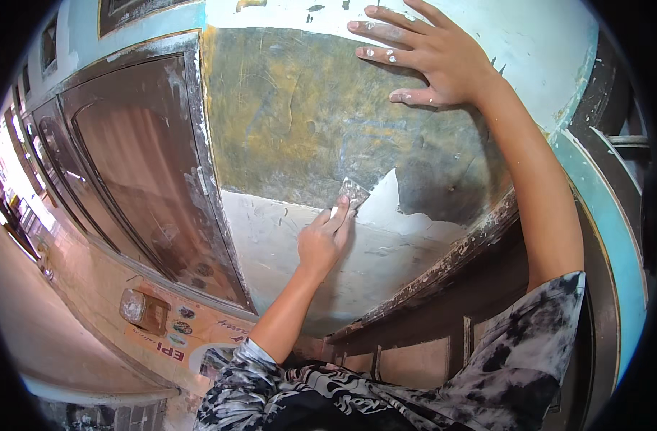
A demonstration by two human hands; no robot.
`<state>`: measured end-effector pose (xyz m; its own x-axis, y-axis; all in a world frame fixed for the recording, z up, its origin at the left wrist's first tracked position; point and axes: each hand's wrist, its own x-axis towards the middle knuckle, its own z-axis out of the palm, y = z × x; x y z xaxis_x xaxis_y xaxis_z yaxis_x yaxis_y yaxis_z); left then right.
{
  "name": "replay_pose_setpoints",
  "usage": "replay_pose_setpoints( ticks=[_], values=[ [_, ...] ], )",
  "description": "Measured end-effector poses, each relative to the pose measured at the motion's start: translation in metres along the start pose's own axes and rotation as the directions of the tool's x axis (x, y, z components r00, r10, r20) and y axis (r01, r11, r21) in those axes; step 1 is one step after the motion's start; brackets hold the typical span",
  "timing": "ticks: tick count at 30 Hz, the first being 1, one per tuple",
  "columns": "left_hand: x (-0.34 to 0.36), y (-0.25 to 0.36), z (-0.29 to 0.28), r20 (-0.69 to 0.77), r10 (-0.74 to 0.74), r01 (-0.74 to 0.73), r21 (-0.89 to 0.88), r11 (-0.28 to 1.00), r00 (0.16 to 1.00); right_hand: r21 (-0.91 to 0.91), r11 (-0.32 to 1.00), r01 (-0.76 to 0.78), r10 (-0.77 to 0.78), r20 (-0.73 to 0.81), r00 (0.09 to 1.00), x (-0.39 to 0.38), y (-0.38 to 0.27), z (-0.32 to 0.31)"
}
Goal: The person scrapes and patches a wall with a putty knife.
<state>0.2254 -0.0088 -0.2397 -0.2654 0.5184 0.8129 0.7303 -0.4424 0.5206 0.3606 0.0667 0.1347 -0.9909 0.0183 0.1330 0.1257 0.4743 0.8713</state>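
My left hand (321, 241) grips a putty knife (355, 192), its whitish-smeared blade against the wall. The blade sits where a mottled green-and-yellow patch (285, 115) meets a pale layer (292, 223) lower down. Just right of the knife, that layer's edge is jagged and rises to a white point (387, 194). Higher up, my right hand (443, 61) lies against the wall with spread fingers and holds nothing. White specks dot its fingers. It spans the patch's upper edge and the white wall area (529, 43) above.
To the left stands a brown panelled door (127, 144) in a paint-chipped frame (199, 136). A printed banner (220, 323) covers part of the floor, with a small brown box-like object (145, 310) on it. Dark woodwork with a flaking edge (443, 251) runs along the lower right, near turquoise trim (608, 194).
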Motion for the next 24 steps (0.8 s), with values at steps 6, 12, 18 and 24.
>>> replay_pose_setpoints(
  ticks=[6, 12, 18, 24],
  values=[
    [-0.009, -0.005, 0.003, -0.04, -0.02, 0.019, -0.036, 0.999, 0.999, -0.004, 1.0, 0.007, -0.007, -0.001, 1.0, 0.003, 0.001, 0.002],
    [0.002, -0.009, 0.008, -0.023, 0.026, -0.027, -0.043, 0.999, 0.999, -0.011, 1.0, 0.01, -0.01, -0.003, 1.0, 0.001, 0.001, 0.001],
    [-0.004, -0.007, 0.008, -0.001, -0.016, 0.016, -0.018, 1.0, 1.0, -0.011, 1.0, 0.011, -0.011, 0.001, 1.0, 0.002, 0.0, 0.0],
    [0.008, -0.004, 0.005, 0.027, 0.018, -0.018, 0.007, 1.0, 0.999, -0.004, 1.0, 0.001, -0.001, -0.013, 1.0, 0.0, 0.0, 0.0]
  ],
)
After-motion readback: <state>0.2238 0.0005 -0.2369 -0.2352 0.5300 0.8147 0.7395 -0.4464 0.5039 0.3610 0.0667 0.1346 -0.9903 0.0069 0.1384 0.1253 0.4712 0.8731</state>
